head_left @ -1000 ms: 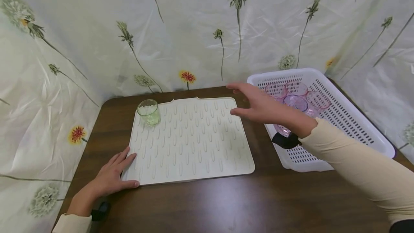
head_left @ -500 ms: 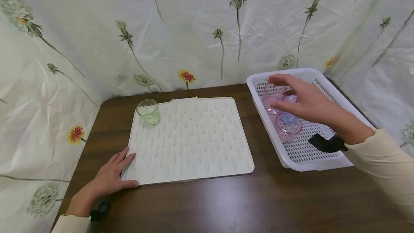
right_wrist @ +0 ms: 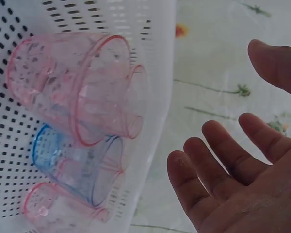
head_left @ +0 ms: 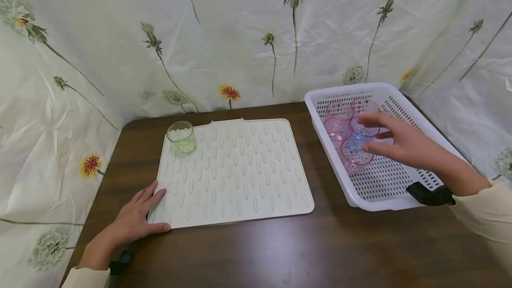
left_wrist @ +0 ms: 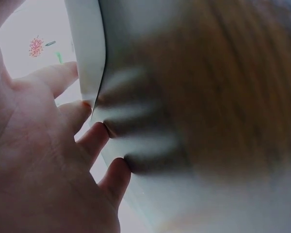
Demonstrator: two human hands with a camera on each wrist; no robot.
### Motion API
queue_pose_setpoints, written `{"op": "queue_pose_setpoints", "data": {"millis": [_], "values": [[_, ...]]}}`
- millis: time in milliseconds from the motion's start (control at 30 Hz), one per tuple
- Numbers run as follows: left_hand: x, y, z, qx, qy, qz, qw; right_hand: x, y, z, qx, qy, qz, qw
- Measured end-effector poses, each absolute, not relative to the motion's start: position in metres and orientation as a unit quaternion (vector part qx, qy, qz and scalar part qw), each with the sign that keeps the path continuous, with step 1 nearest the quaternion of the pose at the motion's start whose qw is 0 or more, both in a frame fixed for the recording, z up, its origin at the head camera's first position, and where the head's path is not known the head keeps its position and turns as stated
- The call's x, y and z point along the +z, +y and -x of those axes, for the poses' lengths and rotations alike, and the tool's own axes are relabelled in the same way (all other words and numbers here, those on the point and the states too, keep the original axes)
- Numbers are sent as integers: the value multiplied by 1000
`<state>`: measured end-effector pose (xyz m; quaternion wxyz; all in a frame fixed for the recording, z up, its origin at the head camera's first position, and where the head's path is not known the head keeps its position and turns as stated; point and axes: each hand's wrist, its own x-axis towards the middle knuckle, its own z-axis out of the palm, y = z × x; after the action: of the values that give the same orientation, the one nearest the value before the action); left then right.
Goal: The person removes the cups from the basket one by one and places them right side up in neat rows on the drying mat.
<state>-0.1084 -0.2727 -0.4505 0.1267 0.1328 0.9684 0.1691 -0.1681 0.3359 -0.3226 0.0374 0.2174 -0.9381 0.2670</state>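
My left hand [head_left: 132, 219] rests at the near left corner of a white ridged drying mat [head_left: 240, 172], fingers spread along its side edge. In the left wrist view, the fingertips [left_wrist: 117, 170] meet the mat's edge. A clear green cup [head_left: 185, 141] stands upright on the mat's far left corner. Over a white plastic basket [head_left: 350, 192] hovers my right hand [head_left: 412, 146], thumb and fingers apart, nothing between them. Below its fingertips sits a blue cup [right_wrist: 80, 167] among several pink cups [right_wrist: 48, 82]; the hand partly covers the group from above.
The brown wooden table [head_left: 256, 252] carries both mat and basket, with a gap of bare wood between them. A floral curtain [head_left: 236, 43] hangs right behind the table's back edge and along both sides.
My right hand has moved to the right, from the gap beside the mat to above the cups in the basket. The left hand and the green cup stay where they were.
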Motion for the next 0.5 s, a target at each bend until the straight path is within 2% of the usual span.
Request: {"op": "queue_pose_setpoints", "data": {"millis": [200, 500], "values": [[-449, -271, 108, 170, 968, -132, 128, -331, 345, 166, 233, -951, -204, 16], [-449, -272, 111, 174, 967, -133, 130, -338, 357, 167, 224, -954, -190, -49]]}}
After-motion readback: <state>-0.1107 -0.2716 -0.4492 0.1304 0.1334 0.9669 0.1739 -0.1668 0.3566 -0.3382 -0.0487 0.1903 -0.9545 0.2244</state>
